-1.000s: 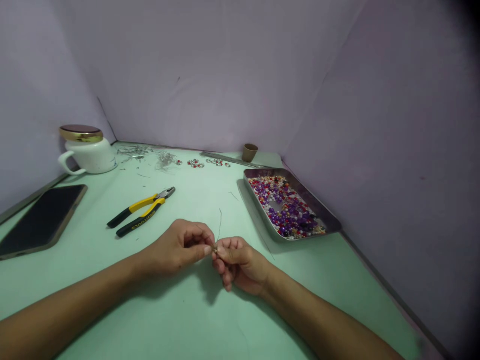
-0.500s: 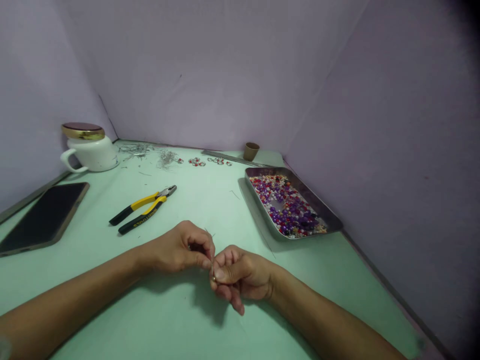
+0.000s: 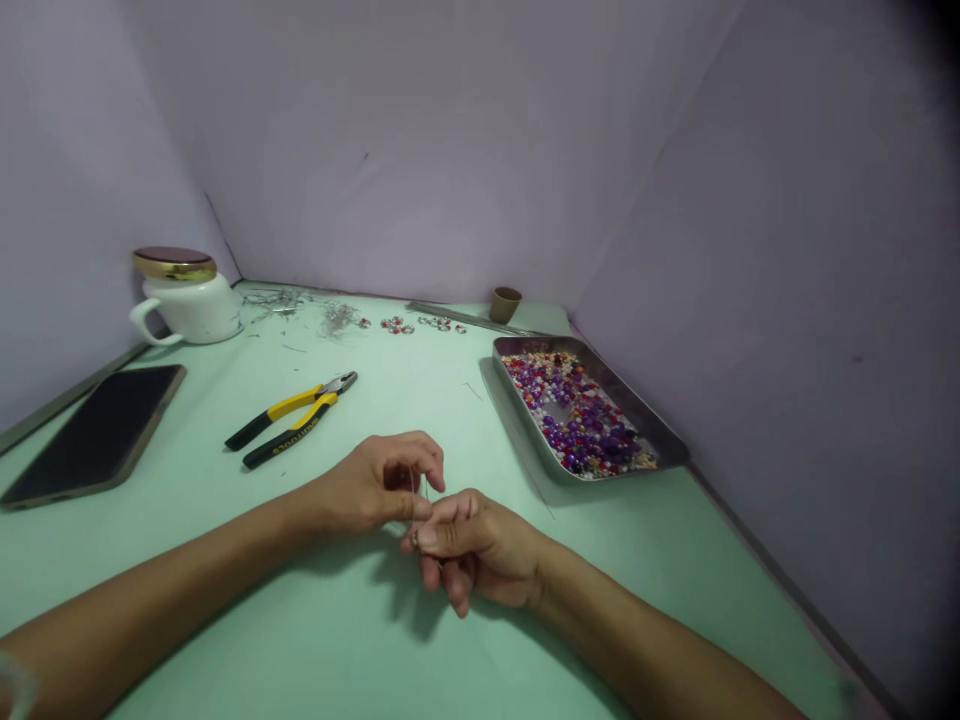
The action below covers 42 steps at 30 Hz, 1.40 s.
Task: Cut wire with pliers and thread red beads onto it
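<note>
My right hand [image 3: 480, 545] pinches a small beaded piece [image 3: 415, 538] between thumb and forefinger, low in the middle of the view. Thin wire [image 3: 412, 490] rises from that piece toward my left hand [image 3: 382, 482]. The left thumb lies close to the right fingertips, while the left fingers curve above it with a gap between them. Whether the left hand grips the wire is too small to tell. Beyond the left hand, yellow and black pliers [image 3: 292, 418] lie on the green tabletop with handles spread.
A metal tray [image 3: 671, 452] of mixed beads lies right. Behind are a brown cup [image 3: 505, 304], a metal strip [image 3: 465, 318], red-and-clear beaded pieces [image 3: 397, 325] and tangled wire [image 3: 337, 318]. A phone [image 3: 97, 435] and a lidded white mug [image 3: 193, 308] are left.
My left thumb and fingers have parted from their pinch, and the fingers have lifted. My right hand has shifted slightly left with the beaded piece. The view has moved slightly.
</note>
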Motion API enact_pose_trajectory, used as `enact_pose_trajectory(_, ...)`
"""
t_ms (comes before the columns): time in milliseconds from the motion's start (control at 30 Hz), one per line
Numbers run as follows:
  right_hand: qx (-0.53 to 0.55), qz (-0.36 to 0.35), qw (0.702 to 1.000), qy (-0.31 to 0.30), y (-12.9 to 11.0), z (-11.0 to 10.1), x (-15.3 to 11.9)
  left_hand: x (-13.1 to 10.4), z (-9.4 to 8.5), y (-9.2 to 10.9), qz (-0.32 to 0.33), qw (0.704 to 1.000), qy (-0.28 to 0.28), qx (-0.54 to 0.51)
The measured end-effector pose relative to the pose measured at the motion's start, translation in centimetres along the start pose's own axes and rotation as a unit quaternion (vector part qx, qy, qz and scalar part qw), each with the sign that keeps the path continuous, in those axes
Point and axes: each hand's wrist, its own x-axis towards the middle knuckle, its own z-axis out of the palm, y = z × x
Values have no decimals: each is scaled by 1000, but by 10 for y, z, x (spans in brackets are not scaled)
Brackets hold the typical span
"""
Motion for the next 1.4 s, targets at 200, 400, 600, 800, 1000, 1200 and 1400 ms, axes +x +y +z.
enact_pose_trajectory(200, 4, -55, 996, 68, -3, -2, 2, 2, -5, -3, -15, 992, 49, -115)
enact_pose_trajectory(400, 9, -134, 984, 119, -4, 6, 3, 1, 5, -12, -112, 971, 132, -164)
enact_pose_trajectory(600, -20, -261, 934, 243, -7, 2, 5, 0, 12, -2, -155, 966, 197, -62)
enact_pose_trajectory(800, -124, -312, 893, 300, -5, 5, 5, -7, 26, 7, -22, 975, 179, 129)
enact_pose_trajectory(1000, -192, -266, 898, 294, -12, 6, 4, -14, 23, 28, -12, 948, 71, 309)
enact_pose_trajectory(1200, -253, -156, 935, 194, -14, -1, 1, -21, -12, 58, -104, 926, 124, 340)
enact_pose_trajectory(1400, -278, -136, 936, 166, -10, 4, 0, -14, 8, 31, -166, 917, 64, 356)
